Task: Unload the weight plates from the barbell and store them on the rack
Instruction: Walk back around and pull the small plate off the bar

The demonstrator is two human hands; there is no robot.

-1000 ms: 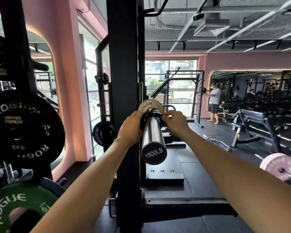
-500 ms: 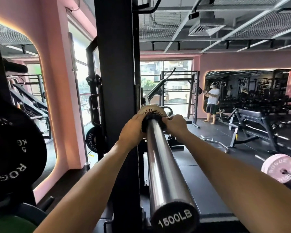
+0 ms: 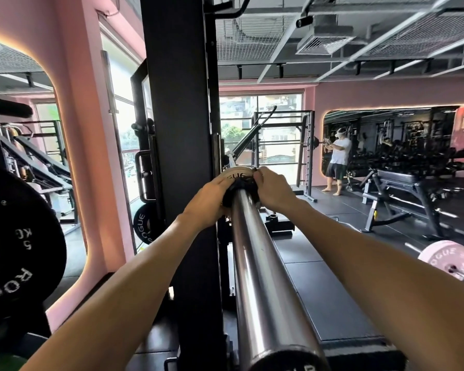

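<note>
A person reaches with both arms along the sleeve of a barbell (image 3: 255, 263) racked at chest height, working at the black collar (image 3: 239, 192) that locks a small cream weight plate (image 3: 235, 174) against the far end of the sleeve. The collar has to come off before the plate can slide toward the near end, which is likely why both hands converge on it rather than on the plate itself. The left hand (image 3: 208, 203) wraps the collar's left side, fingers curled round it and out of sight behind. The right hand (image 3: 272, 191) grips from the right, its fingers (image 3: 260, 174) bent and bunched over the top, apparently pinching a lever or clasp, though the detail is too small to confirm. The plate sits upright on the bar, touching the collar, just right of the black rack upright (image 3: 182, 129). On the near left, a black stored plate (image 3: 19, 245) marked 5 KG hangs on a rack peg, suggesting where the cream plate is bound. Another person (image 3: 338, 162) stands by the far mirror.
</note>
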